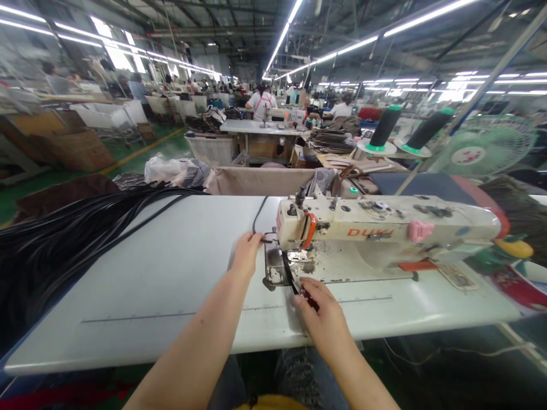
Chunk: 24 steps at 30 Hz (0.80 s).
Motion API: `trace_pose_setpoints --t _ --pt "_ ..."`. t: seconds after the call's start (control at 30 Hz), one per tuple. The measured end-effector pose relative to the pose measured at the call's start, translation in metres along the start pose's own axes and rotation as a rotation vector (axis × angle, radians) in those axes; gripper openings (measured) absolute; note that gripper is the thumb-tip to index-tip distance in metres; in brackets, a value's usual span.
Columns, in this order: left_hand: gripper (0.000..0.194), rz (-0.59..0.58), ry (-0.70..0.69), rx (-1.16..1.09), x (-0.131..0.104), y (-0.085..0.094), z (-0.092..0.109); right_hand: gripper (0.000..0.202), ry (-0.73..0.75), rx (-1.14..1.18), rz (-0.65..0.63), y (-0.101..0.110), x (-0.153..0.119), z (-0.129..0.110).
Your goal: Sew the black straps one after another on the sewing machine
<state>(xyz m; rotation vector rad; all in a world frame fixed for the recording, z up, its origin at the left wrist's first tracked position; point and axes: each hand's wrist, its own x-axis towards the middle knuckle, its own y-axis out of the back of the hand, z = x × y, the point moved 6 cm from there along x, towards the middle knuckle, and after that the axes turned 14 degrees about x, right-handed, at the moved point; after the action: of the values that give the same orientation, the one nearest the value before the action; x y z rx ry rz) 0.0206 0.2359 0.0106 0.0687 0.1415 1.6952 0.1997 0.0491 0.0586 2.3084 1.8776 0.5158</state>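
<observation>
Bright o/h tubes (429, 17), slight tabletop (192, 256) sheen, bkgd soft, edges stretched

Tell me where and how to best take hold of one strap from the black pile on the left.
Probably along the stretch of the outermost strap that crosses the white tabletop, pinched across by the left hand coming from the right. It is long and thin, and there it lies partly apart from the black pile.

The right hand (320, 310) covers part of the dark object (311, 300) it holds.
</observation>
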Motion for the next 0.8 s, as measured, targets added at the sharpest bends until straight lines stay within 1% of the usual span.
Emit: trace_pose_setpoints --t 0.07,0.1,0.23,0.33,0.47,0.57,0.7,0.8 --pt "0.031 -0.021 0.016 -0.084 -0.013 0.008 -0.001 0.031 -0.028 0.061 -0.043 -0.008 0.002 -0.004" --pt "0.033 -0.03 0.02 -0.113 -0.019 0.013 -0.001 0.032 -0.067 0.103 -0.066 -0.014 0.002 -0.005" --pt "0.037 -0.04 0.012 -0.172 -0.046 0.036 0.001 0.042 -0.305 0.322 -0.192 -0.04 0.005 0.002" --pt "0.038 -0.012 0.0 -0.179 -0.066 0.053 0.002 0.046 -0.401 0.417 -0.238 -0.055 0.012 0.007" --pt "0.035 0.005 -0.013 -0.081 -0.092 0.073 0.002 0.057 -0.457 0.487 -0.24 -0.069 0.024 0.016" --pt "0.032 0.02 -0.024 -0.019 -0.107 0.085 0.001 0.061 -0.492 0.524 -0.271 -0.082 0.032 0.019" --pt "0.032 0.029 -0.059 0.022 -0.12 0.098 0.0 0.062 -0.508 0.555 -0.349 -0.099 0.037 0.011" --pt "0.03 0.028 -0.083 0.045 -0.128 0.103 0.002 0.063 -0.5 0.563 -0.416 -0.108 0.038 0.0"
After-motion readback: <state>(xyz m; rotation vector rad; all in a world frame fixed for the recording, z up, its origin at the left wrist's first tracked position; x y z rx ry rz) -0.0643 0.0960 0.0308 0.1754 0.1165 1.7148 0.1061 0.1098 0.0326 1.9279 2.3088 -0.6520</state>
